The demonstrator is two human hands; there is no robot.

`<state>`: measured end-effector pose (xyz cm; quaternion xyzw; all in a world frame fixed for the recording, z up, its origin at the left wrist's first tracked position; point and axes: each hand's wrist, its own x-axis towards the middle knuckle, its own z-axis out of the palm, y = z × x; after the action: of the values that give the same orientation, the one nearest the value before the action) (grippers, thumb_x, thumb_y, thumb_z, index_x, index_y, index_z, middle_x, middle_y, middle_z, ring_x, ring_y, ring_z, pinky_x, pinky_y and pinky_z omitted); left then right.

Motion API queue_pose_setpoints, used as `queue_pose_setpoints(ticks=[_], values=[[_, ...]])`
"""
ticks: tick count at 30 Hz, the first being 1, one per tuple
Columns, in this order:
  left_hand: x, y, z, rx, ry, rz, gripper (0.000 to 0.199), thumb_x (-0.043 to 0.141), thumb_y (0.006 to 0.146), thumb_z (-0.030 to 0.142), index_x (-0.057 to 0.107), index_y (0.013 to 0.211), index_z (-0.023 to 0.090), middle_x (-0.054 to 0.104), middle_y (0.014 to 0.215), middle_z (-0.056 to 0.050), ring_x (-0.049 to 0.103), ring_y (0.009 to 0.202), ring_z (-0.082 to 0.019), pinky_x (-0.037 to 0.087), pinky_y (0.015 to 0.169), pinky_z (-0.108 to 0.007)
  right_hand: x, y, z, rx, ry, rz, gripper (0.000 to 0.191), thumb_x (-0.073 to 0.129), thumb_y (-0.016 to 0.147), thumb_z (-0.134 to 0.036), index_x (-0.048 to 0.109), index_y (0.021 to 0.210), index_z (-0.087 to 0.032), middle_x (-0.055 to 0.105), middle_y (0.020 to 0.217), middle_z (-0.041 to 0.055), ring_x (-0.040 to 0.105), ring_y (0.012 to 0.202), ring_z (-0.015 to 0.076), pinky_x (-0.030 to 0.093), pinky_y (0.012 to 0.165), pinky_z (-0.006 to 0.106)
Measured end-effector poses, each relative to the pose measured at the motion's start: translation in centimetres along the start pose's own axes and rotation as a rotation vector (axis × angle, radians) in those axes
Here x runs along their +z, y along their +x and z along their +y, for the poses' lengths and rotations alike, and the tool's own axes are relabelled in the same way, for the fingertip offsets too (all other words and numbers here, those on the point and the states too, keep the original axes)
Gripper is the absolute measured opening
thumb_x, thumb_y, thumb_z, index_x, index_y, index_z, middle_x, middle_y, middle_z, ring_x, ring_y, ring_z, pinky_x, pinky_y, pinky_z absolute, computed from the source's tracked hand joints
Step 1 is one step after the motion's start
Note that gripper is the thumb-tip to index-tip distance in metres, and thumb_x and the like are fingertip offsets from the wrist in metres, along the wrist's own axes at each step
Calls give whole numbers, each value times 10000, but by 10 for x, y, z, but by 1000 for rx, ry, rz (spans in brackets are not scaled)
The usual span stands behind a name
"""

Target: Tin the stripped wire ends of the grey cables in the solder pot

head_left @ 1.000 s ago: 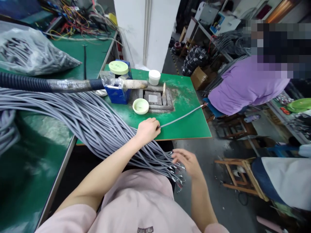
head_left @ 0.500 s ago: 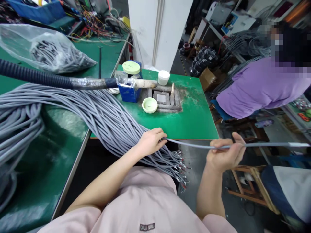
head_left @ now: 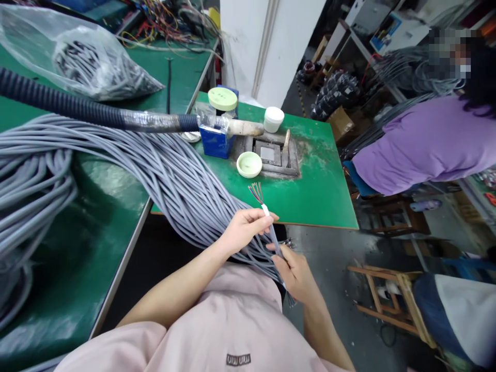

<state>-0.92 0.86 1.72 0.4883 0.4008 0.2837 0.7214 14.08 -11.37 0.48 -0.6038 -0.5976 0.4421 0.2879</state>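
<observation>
A grey cable (head_left: 274,235) is between my two hands, its stripped end pointing up and away from me. Several thin coloured wires (head_left: 256,193) fan out from a white band near that end. My left hand (head_left: 248,226) pinches the cable just below the band. Lower down, my right hand (head_left: 293,268) is closed around the same cable. Under and beside my hands runs a thick bundle of grey cables (head_left: 186,181), coming from the left bench and hanging over the edge near my lap.
A solder pot (head_left: 269,154) is set in the green table (head_left: 321,201), with a pale green dish (head_left: 249,164), a white tub (head_left: 273,119) and a blue box (head_left: 217,140) around it. A ribbed hose (head_left: 96,114) crosses from the left. A co-worker in purple (head_left: 426,144) sits at right.
My right hand has come in from the far right to beside my left. The cable, stretched out sideways before, now points its wire end up toward the table.
</observation>
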Motion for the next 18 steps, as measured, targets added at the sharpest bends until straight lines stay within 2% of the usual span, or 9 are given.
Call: queue_pose_setpoints(ticks=[2,4,6,8,12,15,18], values=[[-1,1,0,-13,-46,20,443,702,687,564,720,783,132,569,549,0,470,501,-73,387,483,-200,2,1,-1,8,14,-14,279,399,949,-356,580,1133,-247,687,863,37,621,663,167,441,616,276],[-1,2,-1,-36,-84,34,455,724,655,570,719,757,127,544,518,12,452,485,-64,380,481,-194,3,2,-1,22,42,-42,270,411,943,-363,586,1108,-242,658,749,14,574,577,152,417,567,267],[-1,2,-1,-65,-96,40,456,749,622,565,714,721,121,548,515,15,439,477,-56,373,479,-187,6,4,-1,23,105,-63,260,431,934,-375,598,1076,-234,563,597,-27,510,501,133,385,522,252],[2,1,-1,-105,-89,16,456,764,605,556,706,699,114,563,521,10,452,472,-57,367,475,-185,11,6,-2,10,193,-6,255,455,923,-391,605,1034,-217,476,533,-52,461,470,116,354,495,237],[5,-2,-3,-161,-139,-76,462,773,603,545,683,672,97,592,530,-14,547,510,-95,425,523,-206,20,14,-10,73,340,232,273,444,931,-404,583,861,-179,408,496,-68,354,441,80,289,469,219],[3,0,-6,-127,-225,-78,425,789,611,501,700,730,102,618,571,-17,536,510,-82,419,523,-198,23,18,-17,104,435,274,309,420,944,-412,585,856,-166,372,470,-78,328,427,72,259,462,219],[-3,4,-8,-68,-306,-5,367,797,632,451,705,732,111,630,606,-15,485,494,-51,383,501,-176,24,20,-15,105,496,271,309,437,940,-421,597,895,-160,365,455,-82,335,416,74,246,455,222]])
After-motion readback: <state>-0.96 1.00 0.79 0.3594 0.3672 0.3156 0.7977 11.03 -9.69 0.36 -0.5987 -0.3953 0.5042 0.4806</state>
